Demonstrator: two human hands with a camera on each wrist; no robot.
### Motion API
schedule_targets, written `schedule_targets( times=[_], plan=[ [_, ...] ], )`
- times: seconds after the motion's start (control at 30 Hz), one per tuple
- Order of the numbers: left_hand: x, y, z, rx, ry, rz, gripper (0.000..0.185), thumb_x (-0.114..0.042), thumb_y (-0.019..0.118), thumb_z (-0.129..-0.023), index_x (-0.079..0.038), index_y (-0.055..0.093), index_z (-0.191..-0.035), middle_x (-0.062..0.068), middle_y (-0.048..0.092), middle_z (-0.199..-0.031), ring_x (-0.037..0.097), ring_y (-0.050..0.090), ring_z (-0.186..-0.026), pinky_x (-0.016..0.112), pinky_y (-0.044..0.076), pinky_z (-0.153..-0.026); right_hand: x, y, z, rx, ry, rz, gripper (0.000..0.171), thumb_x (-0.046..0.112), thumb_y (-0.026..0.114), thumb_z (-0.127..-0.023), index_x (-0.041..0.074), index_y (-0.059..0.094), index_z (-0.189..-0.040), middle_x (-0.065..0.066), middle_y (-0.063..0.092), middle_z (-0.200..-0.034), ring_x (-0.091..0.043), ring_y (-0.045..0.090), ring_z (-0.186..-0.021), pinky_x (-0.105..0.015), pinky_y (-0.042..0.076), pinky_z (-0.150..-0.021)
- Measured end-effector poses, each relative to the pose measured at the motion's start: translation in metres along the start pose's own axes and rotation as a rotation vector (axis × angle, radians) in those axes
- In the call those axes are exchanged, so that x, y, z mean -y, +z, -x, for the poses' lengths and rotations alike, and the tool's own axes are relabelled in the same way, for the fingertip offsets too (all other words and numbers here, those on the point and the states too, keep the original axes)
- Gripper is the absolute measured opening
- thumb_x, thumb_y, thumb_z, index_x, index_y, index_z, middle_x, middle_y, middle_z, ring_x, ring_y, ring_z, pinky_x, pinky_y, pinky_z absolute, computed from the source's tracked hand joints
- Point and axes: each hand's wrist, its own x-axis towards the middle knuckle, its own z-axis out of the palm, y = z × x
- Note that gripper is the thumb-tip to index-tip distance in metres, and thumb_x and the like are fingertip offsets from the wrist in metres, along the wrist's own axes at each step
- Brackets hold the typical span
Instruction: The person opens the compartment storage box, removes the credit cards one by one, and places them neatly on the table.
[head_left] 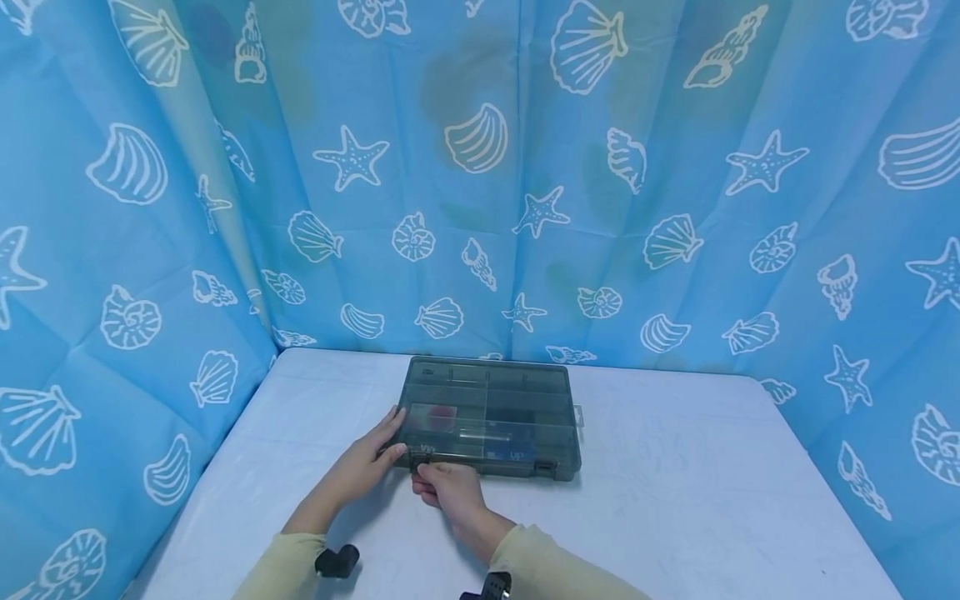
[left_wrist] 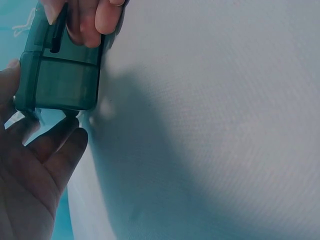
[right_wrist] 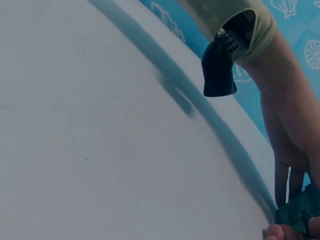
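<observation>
While the left hand (head_left: pixel 372 457) steadies the box (head_left: pixel 491 414), the right hand's (head_left: pixel 447 487) grip seemingly hides its latch.

Smoky grey-green translucent organiser box (head_left: pixel 491 417); white table (head_left: pixel 675 500); blue curtain (head_left: pixel 675 167), white shell-and-starfish print; pale yellow-green sleeves (head_left: pixel 285 575); black wrist straps (head_left: pixel 337 561).

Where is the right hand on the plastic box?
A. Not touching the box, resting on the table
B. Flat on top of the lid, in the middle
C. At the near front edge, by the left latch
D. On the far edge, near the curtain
C: the right hand pinches the left latch on the near front edge of the plastic box, while the left hand rests against the box's left corner.
</observation>
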Motion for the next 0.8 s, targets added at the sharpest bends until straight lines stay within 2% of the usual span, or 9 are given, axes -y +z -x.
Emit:
schedule_targets(
  times=[0.57, 0.8],
  plan=[
    [0.003, -0.001, -0.001, 0.0, 0.004, 0.0, 0.062, -0.03, 0.053, -0.107, -0.012, 0.027, -0.161, 0.014, 0.02, -0.167, 0.038, 0.025, -0.151, 0.057, 0.025, -0.122, -0.002, -0.007, -0.002, 0.09, -0.03, -0.013, 0.034, 0.015, 0.061, -0.102, -0.012, 0.067, -0.121, -0.02, 0.074, -0.107, -0.017, 0.074, -0.09, -0.029, 0.062, -0.082],
    [0.003, 0.001, -0.001, -0.007, 0.002, 0.006, 0.063, -0.029, 0.054, -0.107, -0.012, 0.027, -0.161, 0.013, 0.02, -0.167, 0.038, 0.026, -0.151, 0.057, 0.025, -0.121, -0.005, -0.015, 0.0, 0.14, -0.036, 0.004, 0.037, 0.016, 0.054, -0.106, -0.014, 0.061, -0.127, -0.022, 0.072, -0.112, -0.023, 0.074, -0.096, -0.032, 0.062, -0.085]
  ],
)
